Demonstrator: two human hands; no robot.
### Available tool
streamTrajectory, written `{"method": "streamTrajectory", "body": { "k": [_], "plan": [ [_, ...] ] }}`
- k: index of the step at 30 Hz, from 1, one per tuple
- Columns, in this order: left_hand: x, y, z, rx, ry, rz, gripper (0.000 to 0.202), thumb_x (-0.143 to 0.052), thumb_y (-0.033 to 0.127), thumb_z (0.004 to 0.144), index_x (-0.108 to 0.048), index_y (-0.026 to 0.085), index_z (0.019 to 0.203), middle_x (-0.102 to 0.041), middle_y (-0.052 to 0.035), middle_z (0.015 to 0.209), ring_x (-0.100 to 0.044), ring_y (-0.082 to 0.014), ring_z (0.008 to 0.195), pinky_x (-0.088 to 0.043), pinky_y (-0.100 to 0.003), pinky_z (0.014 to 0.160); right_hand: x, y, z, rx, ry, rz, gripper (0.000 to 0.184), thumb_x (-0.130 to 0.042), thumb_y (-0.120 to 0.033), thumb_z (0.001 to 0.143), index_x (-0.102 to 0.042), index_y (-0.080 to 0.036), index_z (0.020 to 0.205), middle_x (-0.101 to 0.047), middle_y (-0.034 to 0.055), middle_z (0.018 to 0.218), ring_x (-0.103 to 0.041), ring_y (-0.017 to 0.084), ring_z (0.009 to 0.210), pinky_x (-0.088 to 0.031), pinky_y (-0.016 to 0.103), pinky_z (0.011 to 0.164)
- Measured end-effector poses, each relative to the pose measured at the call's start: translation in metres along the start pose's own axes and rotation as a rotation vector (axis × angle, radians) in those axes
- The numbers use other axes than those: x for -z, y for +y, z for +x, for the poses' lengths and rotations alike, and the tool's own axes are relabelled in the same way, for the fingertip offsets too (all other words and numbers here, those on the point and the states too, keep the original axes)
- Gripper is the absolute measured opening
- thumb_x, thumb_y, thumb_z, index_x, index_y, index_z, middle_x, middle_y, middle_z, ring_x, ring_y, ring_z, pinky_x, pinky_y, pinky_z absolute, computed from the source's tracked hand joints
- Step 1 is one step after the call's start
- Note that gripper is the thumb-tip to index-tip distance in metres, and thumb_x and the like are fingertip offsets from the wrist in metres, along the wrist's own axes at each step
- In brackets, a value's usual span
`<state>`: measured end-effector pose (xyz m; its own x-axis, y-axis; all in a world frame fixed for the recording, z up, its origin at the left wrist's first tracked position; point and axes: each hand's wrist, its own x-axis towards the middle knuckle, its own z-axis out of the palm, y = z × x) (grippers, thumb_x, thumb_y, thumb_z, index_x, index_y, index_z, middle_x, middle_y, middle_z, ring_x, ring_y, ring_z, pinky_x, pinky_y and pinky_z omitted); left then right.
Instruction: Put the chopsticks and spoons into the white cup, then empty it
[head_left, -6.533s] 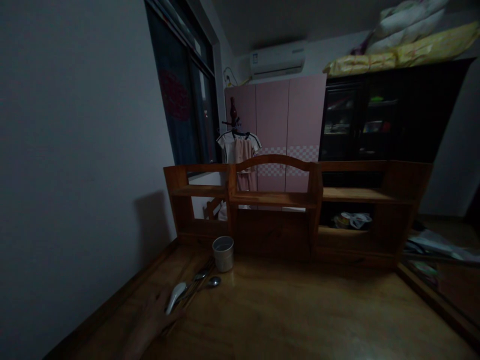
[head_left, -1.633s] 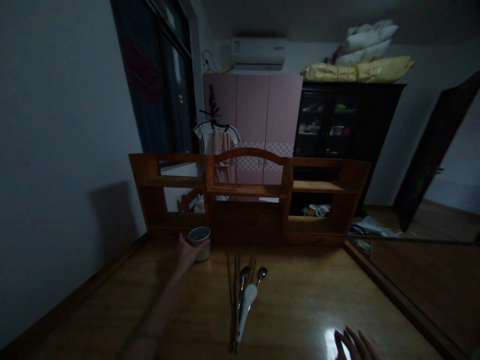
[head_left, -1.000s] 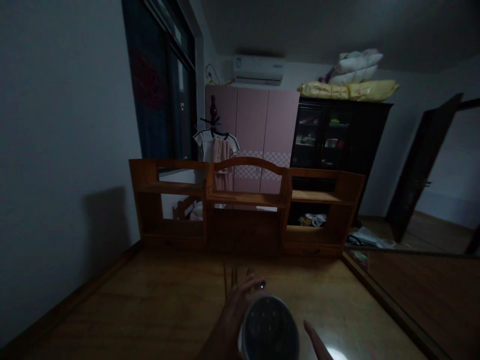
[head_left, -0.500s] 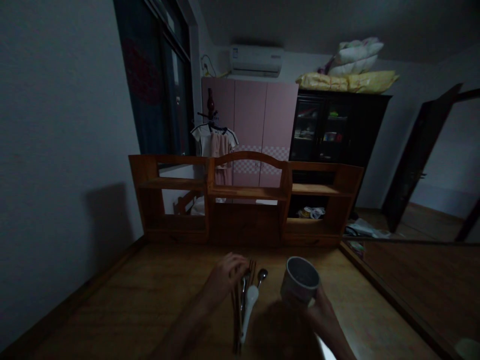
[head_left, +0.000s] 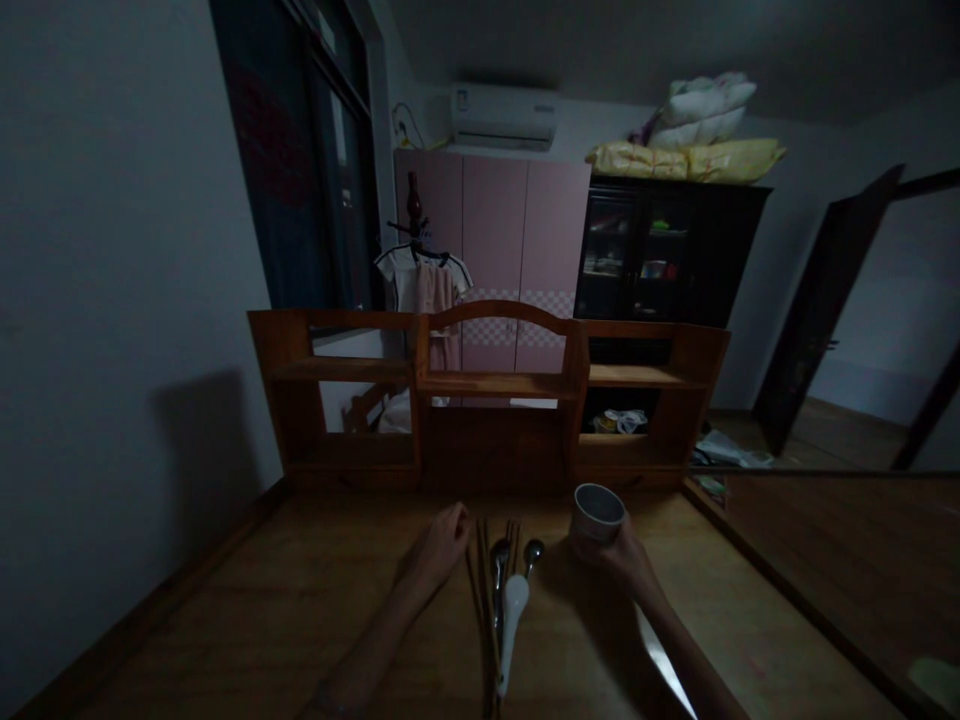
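My right hand (head_left: 624, 562) is wrapped round a small grey metal cup (head_left: 597, 513) that stands upright on the wooden table (head_left: 315, 620). My left hand (head_left: 442, 544) rests on the table with its fingers curled, just left of a row of utensils. That row holds several wooden chopsticks (head_left: 481, 590), two metal spoons (head_left: 534, 553) and a white ceramic spoon (head_left: 513, 612). The left fingers touch or nearly touch the chopsticks; in the dim light I cannot make out whether they grip any.
A low wooden shelf unit (head_left: 491, 390) stands along the table's far edge. A wall lies to the left. The table's right edge (head_left: 795, 610) drops to the floor. Beyond are a pink wardrobe (head_left: 517, 240) and a dark cabinet (head_left: 660, 250).
The cup passed from my left hand to my right and now stands further back on the right. My left hand has settled beside the chopsticks.
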<state>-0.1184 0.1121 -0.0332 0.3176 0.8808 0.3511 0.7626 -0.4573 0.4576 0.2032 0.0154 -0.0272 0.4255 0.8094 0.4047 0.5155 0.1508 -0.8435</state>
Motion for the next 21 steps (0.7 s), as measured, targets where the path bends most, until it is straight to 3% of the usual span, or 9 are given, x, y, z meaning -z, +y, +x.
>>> {"method": "streamTrajectory", "body": {
  "k": [5,9,11,13,16,18,20,21],
  "plan": [
    [-0.002,0.006,-0.006,0.091,-0.030,0.015,0.024,-0.043,0.032,0.093,-0.051,0.021,0.112,-0.062,-0.0045,0.087,-0.061,-0.0174,0.078,-0.039,-0.024,0.068,-0.001,0.006,-0.007,-0.072,-0.060,0.032,0.083,-0.078,-0.047,0.057,-0.044,-0.015,0.125,-0.065,0.0135,0.107,-0.064,0.031,0.093,-0.053,0.040,0.078],
    [-0.004,0.012,-0.010,0.117,-0.050,0.016,0.036,-0.052,0.036,0.087,-0.048,0.021,0.120,-0.063,-0.0077,0.095,-0.061,-0.0211,0.086,-0.039,-0.025,0.070,0.001,0.010,-0.007,-0.062,-0.096,0.065,0.098,-0.078,-0.050,0.061,-0.032,-0.012,0.138,-0.059,0.0180,0.120,-0.059,0.033,0.106,-0.049,0.044,0.088],
    [-0.004,0.013,-0.011,0.115,-0.056,0.008,0.037,-0.053,0.034,0.086,-0.048,0.020,0.120,-0.063,-0.0094,0.098,-0.061,-0.0231,0.090,-0.039,-0.027,0.074,0.004,0.002,-0.008,-0.031,-0.003,0.011,0.108,-0.077,-0.053,0.063,-0.021,-0.011,0.145,-0.051,0.0207,0.130,-0.052,0.035,0.117,-0.045,0.047,0.096],
    [-0.003,0.014,-0.012,0.116,-0.055,-0.005,0.036,-0.051,0.030,0.086,-0.048,0.021,0.121,-0.064,-0.0101,0.099,-0.060,-0.0241,0.094,-0.039,-0.028,0.078,0.009,-0.017,-0.014,0.040,0.177,-0.081,0.111,-0.076,-0.054,0.066,-0.014,-0.011,0.149,-0.042,0.0215,0.138,-0.042,0.036,0.127,-0.037,0.050,0.103],
    [-0.002,0.014,-0.013,0.146,-0.047,-0.040,0.037,-0.051,0.023,0.084,-0.048,0.023,0.120,-0.065,-0.0089,0.096,-0.061,-0.0240,0.093,-0.039,-0.029,0.078,0.017,-0.061,-0.028,0.220,0.419,-0.171,0.084,-0.065,-0.050,0.080,-0.026,-0.015,0.146,-0.034,0.0168,0.145,-0.031,0.033,0.134,-0.026,0.050,0.110],
    [-0.002,0.013,-0.011,0.187,-0.037,-0.079,0.037,-0.053,0.019,0.082,-0.048,0.023,0.119,-0.066,-0.0072,0.090,-0.063,-0.0231,0.086,-0.039,-0.028,0.073,0.019,-0.091,-0.039,0.313,0.465,-0.179,0.068,-0.059,-0.044,0.087,-0.032,-0.015,0.142,-0.036,0.0160,0.144,-0.034,0.031,0.133,-0.028,0.047,0.109],
    [-0.004,0.010,-0.008,0.232,-0.021,-0.133,0.035,-0.054,0.019,0.081,-0.047,0.022,0.116,-0.065,-0.0050,0.083,-0.063,-0.0216,0.078,-0.038,-0.027,0.068,0.014,-0.114,-0.047,0.398,0.387,-0.180,0.049,-0.053,-0.040,0.092,-0.042,-0.015,0.133,-0.048,0.0150,0.133,-0.048,0.027,0.121,-0.038,0.042,0.102],
    [-0.005,0.008,-0.007,0.250,-0.008,-0.167,0.034,-0.054,0.020,0.082,-0.047,0.022,0.115,-0.065,-0.0040,0.081,-0.063,-0.0207,0.075,-0.038,-0.026,0.066,0.008,-0.122,-0.050,0.423,0.285,-0.204,0.036,-0.050,-0.038,0.094,-0.048,-0.016,0.123,-0.057,0.0130,0.121,-0.056,0.025,0.110,-0.043,0.037,0.094]
  ]
}}
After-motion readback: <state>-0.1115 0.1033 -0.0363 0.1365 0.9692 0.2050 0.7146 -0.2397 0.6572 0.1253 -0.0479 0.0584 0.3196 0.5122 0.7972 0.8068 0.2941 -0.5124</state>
